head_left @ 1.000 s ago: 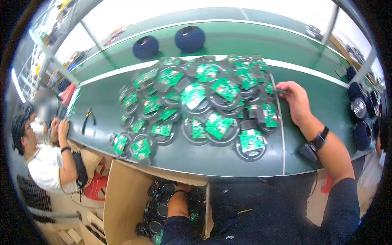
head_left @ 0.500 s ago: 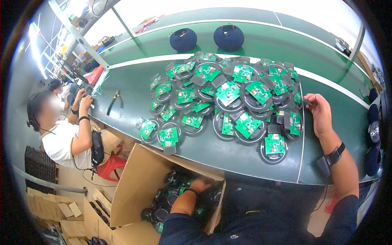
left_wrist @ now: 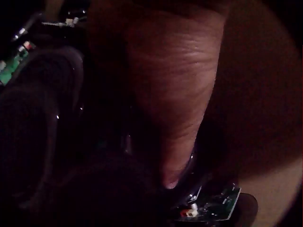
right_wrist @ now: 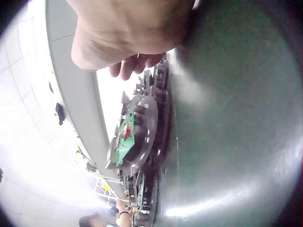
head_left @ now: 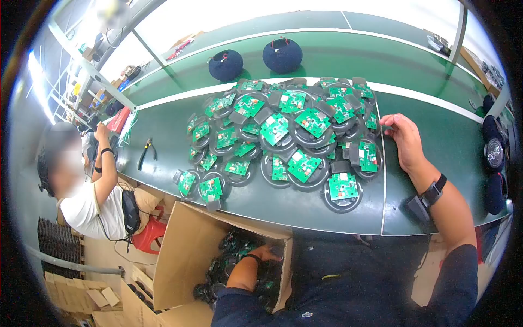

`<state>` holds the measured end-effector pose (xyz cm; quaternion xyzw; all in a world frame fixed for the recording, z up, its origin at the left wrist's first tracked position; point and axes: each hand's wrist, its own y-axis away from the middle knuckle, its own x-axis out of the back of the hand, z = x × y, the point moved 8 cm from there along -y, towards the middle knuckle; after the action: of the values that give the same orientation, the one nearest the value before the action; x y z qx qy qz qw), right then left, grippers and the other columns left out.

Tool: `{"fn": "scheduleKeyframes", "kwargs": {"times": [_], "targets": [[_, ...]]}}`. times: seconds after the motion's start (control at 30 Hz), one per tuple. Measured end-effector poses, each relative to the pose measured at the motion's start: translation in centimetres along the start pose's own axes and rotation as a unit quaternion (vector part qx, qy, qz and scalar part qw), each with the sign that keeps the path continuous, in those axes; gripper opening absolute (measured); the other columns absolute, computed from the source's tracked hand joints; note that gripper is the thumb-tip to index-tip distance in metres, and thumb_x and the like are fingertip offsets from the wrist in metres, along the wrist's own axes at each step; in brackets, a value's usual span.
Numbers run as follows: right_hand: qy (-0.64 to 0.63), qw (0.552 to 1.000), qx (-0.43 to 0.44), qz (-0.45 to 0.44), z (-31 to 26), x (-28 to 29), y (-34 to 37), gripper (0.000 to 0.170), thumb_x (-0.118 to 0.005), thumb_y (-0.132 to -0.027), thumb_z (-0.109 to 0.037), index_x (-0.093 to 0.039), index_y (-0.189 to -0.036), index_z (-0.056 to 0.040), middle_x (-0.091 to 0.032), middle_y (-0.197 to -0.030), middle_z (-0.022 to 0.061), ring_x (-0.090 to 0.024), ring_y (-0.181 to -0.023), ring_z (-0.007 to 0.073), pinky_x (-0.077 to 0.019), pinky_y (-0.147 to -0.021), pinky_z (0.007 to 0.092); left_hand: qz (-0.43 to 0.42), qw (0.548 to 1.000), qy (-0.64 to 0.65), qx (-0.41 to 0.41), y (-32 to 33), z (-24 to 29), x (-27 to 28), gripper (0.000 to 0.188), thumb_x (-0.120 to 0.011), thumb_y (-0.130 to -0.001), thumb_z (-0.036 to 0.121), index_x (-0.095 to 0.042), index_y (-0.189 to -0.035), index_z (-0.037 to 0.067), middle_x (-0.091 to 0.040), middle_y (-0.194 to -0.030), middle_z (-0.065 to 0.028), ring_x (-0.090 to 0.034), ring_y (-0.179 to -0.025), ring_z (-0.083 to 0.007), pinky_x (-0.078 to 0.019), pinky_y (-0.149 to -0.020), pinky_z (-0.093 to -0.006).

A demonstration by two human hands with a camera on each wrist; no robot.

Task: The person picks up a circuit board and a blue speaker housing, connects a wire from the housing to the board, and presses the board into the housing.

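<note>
Lying around the left hand, its grip unclear, boxed discs are set well below the relaxed right hand.

The circuit boards are bright green, flecked with white and touches of orange-red; the discs are blackish grey. Deep green colours the desk, banded by a white strip. The round shells are navy, the pliers black and yellow, the box plain tan, the stool red, the shirt white.
</note>
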<state>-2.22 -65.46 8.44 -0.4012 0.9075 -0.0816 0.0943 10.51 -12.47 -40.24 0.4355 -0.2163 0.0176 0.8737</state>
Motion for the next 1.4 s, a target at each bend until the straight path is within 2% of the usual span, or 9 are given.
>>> {"fn": "scheduleKeyframes", "kwargs": {"times": [0.17,0.37,0.47,0.77,0.93,1.03,1.13,1.23,1.4], "targets": [[-0.023,1.0,0.001,-0.009,0.2,-0.1,-0.1,0.026,-0.052,-0.101,-0.027,-0.066,-0.092,-0.0068,-0.07,-0.107,0.0073,-0.06,-0.101,0.0145,-0.044,-0.087,0.0296,-0.019,0.999,-0.008,-0.049,-3.0,-5.3,-3.3,0.104,-0.086,-0.071,0.054,-0.042,-0.149,0.001,-0.053,-0.145,-0.0233,-0.052,-0.133,-0.0372,-0.0408,-0.114,-0.0426],[-0.021,1.0,0.002,-0.021,0.3,0.2,-0.2,0.027,-0.051,-0.102,-0.027,-0.068,-0.093,-0.0073,-0.07,-0.109,0.0071,-0.061,-0.103,0.0164,-0.0443,-0.088,0.0316,0.114,0.977,0.157,-0.085,8.9,5.8,4.7,0.092,-0.084,-0.081,0.039,-0.038,-0.148,-0.003,-0.047,-0.149,-0.0236,-0.043,-0.141,-0.0342,-0.0359,-0.115,-0.0418],[-0.028,0.999,-0.008,-0.039,1.2,1.0,-0.7,0.027,-0.051,-0.102,-0.027,-0.069,-0.098,-0.0083,-0.07,-0.112,0.0073,-0.061,-0.108,0.0179,-0.0419,-0.094,0.0334,0.215,0.937,0.269,-0.06,15.3,8.1,8.6,0.073,-0.078,-0.087,0.009,-0.035,-0.145,-0.002,-0.059,-0.129,-0.0171,-0.06,-0.11,-0.0203,-0.0517,-0.096,-0.038],[-0.028,0.998,-0.039,-0.033,3.6,4.9,-3.8,0.031,-0.047,-0.106,-0.029,-0.066,-0.114,-0.007,-0.064,-0.132,0.0105,-0.054,-0.129,0.0215,-0.0341,-0.109,0.0386,0.492,0.69,0.517,-0.117,29.1,2.2,10.0,0.065,-0.077,-0.087,0.014,-0.043,-0.141,0.004,-0.057,-0.131,-0.0074,-0.052,-0.124,-0.0199,-0.0405,-0.11,-0.0365],[0.054,0.989,0.087,-0.108,-3.2,-2.8,1.1,0.023,-0.052,-0.104,-0.021,-0.064,-0.108,-0.0021,-0.063,-0.126,0.0161,-0.059,-0.114,0.0215,-0.0456,-0.096,0.0343,0.476,0.63,0.581,-0.197,32.9,10.1,12.4,0.065,-0.079,-0.087,0.018,-0.044,-0.14,0.007,-0.057,-0.128,-0.0047,-0.053,-0.122,-0.0181,-0.0418,-0.108,-0.0372],[0.065,0.931,0.1,-0.344,-8.1,-13.1,9.2,0.017,-0.051,-0.101,-0.016,-0.061,-0.103,-0.0029,-0.061,-0.114,0.0145,-0.061,-0.1,0.0208,-0.0494,-0.087,0.0338,0.449,0.618,0.599,-0.24,34.3,14.5,13.7,0.067,-0.082,-0.086,0.024,-0.045,-0.14,0.008,-0.056,-0.129,-0.0038,-0.053,-0.121,-0.0181,-0.044,-0.106,-0.0371],[0.017,0.912,-0.075,-0.403,-7.9,-18.0,14.4,0.03,-0.066,-0.094,-0.01,-0.058,-0.122,-0.0036,-0.062,-0.117,0.0097,-0.062,-0.098,0.0155,-0.0517,-0.084,0.0297,0.408,0.603,0.595,-0.342,35.4,21.7,16.7,0.072,-0.085,-0.083,0.029,-0.046,-0.14,0.006,-0.058,-0.127,-0.0054,-0.057,-0.116,-0.0189,-0.0492,-0.1,-0.0366],[0.013,0.892,-0.176,-0.417,-6.7,-20.7,15.4,0.063,-0.072,-0.094,-0.017,-0.039,-0.147,-0.011,-0.059,-0.123,0.0073,-0.06,-0.099,0.0126,-0.0506,-0.086,0.0293,0.358,0.637,0.554,-0.399,35.3,28.9,20.0,0.071,-0.085,-0.083,0.028,-0.048,-0.138,0.004,-0.059,-0.125,-0.0065,-0.059,-0.115,-0.0194,-0.0498,-0.1,-0.0368],[-0.05,0.949,-0.063,-0.304,-7.4,-19.5,9.9,0.05,-0.065,-0.099,-0.017,-0.045,-0.143,-0.006,-0.062,-0.12,0.0049,-0.059,-0.099,0.0096,-0.0521,-0.084,0.0289,0.265,0.677,0.474,-0.497,30.5,41.4,23.4,0.067,-0.084,-0.084,0.022,-0.049,-0.137,0.003,-0.06,-0.127,-0.007,-0.056,-0.119,-0.0184,-0.0435,-0.107,-0.0369]]}}
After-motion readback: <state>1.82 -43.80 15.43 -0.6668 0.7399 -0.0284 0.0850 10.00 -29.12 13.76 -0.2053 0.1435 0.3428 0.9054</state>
